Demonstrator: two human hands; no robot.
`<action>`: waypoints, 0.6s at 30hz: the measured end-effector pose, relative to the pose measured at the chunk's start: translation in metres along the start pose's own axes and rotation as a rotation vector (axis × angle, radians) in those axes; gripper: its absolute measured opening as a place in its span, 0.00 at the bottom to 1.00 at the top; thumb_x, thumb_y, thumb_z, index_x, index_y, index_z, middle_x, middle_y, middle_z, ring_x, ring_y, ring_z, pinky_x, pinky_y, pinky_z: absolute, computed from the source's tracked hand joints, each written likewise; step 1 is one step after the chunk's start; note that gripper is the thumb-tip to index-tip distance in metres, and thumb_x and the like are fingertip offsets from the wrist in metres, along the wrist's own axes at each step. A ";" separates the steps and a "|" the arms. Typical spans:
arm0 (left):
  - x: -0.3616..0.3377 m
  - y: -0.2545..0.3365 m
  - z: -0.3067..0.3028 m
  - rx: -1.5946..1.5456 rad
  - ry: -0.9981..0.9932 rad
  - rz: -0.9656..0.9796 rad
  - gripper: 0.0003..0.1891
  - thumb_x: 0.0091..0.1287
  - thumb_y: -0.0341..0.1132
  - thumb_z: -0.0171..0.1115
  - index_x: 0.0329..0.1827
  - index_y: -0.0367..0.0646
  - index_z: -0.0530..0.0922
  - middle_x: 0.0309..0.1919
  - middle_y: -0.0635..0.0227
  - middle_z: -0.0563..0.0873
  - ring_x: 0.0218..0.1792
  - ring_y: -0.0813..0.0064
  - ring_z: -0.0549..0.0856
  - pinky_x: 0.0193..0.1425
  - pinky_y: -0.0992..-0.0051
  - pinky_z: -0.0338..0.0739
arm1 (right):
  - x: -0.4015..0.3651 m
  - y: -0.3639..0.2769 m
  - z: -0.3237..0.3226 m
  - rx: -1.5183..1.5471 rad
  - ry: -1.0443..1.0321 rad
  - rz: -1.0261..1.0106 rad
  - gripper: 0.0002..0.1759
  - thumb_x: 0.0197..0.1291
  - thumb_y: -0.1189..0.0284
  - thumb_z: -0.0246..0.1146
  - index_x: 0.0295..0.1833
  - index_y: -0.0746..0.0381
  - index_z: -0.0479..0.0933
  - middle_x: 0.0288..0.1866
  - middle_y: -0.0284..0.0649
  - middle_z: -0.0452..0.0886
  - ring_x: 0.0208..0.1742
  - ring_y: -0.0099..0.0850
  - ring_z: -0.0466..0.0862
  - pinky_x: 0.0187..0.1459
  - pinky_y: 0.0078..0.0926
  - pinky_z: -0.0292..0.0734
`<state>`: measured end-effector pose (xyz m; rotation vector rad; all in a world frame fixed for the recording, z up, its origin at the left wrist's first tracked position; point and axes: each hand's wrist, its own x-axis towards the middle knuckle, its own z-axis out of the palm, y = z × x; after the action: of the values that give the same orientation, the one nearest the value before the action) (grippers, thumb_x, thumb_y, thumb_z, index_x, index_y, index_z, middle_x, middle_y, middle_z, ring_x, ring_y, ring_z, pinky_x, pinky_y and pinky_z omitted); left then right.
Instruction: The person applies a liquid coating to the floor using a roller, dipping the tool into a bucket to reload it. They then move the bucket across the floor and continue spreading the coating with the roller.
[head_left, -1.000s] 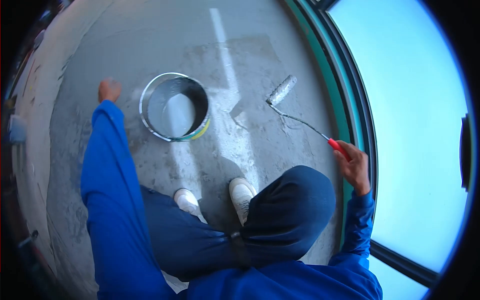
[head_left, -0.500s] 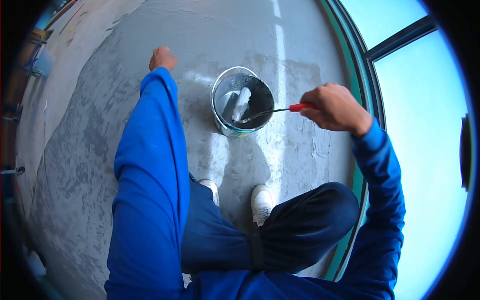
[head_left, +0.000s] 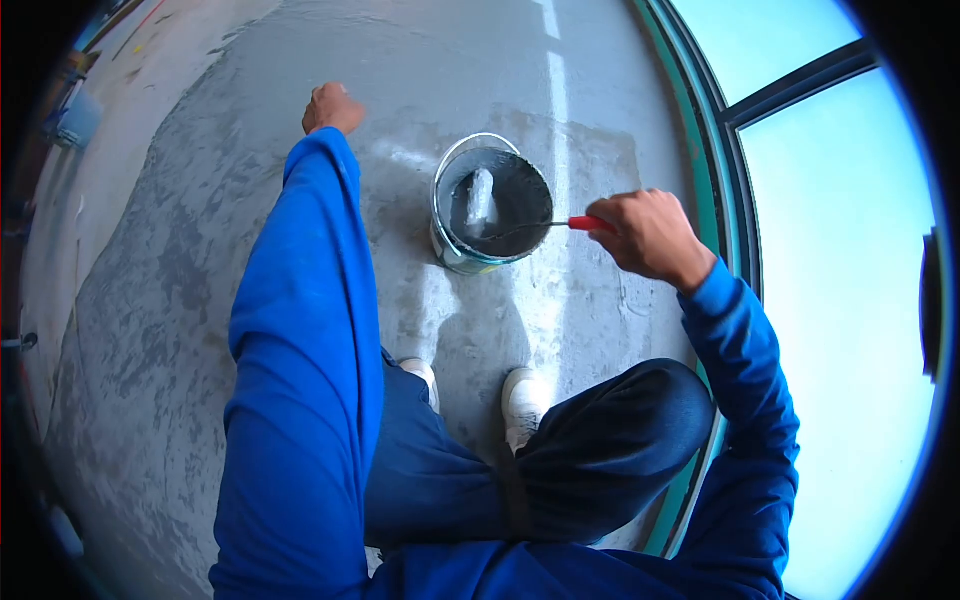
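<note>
A metal bucket (head_left: 463,262) with a raised wire handle stands on the grey floor, with wet grey material inside. Within it a pale, coated object (head_left: 481,200) leans near the middle. To the right of the bucket, my right hand (head_left: 652,232) is closed around the red handle (head_left: 588,223) of a tool; its thin metal shank crosses the rim and its tip is down in the bucket. My left hand (head_left: 334,106) is at the upper left, away from the bucket, with curled fingers; what it may hold is hidden.
Tall bright windows with a dark frame (head_left: 800,83) and a green strip run along the right. Two white shoes (head_left: 523,403) are below the bucket. At the far left edge stands a bluish container (head_left: 78,120) on the paler floor.
My right hand has moved slightly left and down, and the tool has gone further into the bucket. My left hand has shifted slightly up and right.
</note>
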<state>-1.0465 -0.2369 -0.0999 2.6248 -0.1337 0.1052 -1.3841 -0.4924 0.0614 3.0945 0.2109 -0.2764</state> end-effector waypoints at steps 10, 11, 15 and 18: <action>0.028 -0.020 0.021 0.097 -0.123 0.063 0.15 0.58 0.37 0.56 0.45 0.42 0.82 0.45 0.49 0.84 0.52 0.49 0.81 0.56 0.56 0.76 | -0.132 0.007 -0.002 0.318 0.343 0.322 0.14 0.56 0.70 0.68 0.48 0.62 0.82 0.34 0.44 0.85 0.29 0.34 0.84 0.32 0.29 0.79; 0.041 -0.039 0.036 0.110 -0.009 0.174 0.13 0.58 0.37 0.56 0.41 0.41 0.82 0.44 0.49 0.84 0.49 0.46 0.81 0.54 0.55 0.76 | -0.148 0.012 0.009 0.422 0.378 0.402 0.14 0.57 0.69 0.68 0.48 0.62 0.82 0.35 0.44 0.85 0.30 0.34 0.84 0.34 0.29 0.79; 0.038 -0.050 0.020 0.115 -0.043 0.153 0.12 0.59 0.37 0.57 0.36 0.37 0.80 0.40 0.47 0.84 0.45 0.44 0.81 0.46 0.55 0.75 | -0.202 0.046 0.075 0.692 0.421 0.675 0.19 0.60 0.62 0.67 0.51 0.64 0.80 0.37 0.47 0.85 0.36 0.36 0.85 0.41 0.31 0.80; 0.031 -0.047 0.006 0.158 -0.066 0.127 0.12 0.59 0.37 0.57 0.38 0.37 0.80 0.40 0.49 0.84 0.44 0.45 0.82 0.46 0.57 0.76 | -0.215 0.080 0.136 0.647 0.436 0.813 0.19 0.61 0.61 0.65 0.51 0.65 0.80 0.36 0.49 0.84 0.37 0.39 0.85 0.41 0.34 0.79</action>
<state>-1.0097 -0.2013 -0.1244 2.7768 -0.3279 0.0758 -1.6064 -0.6049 -0.0330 3.4130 -1.3433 0.4409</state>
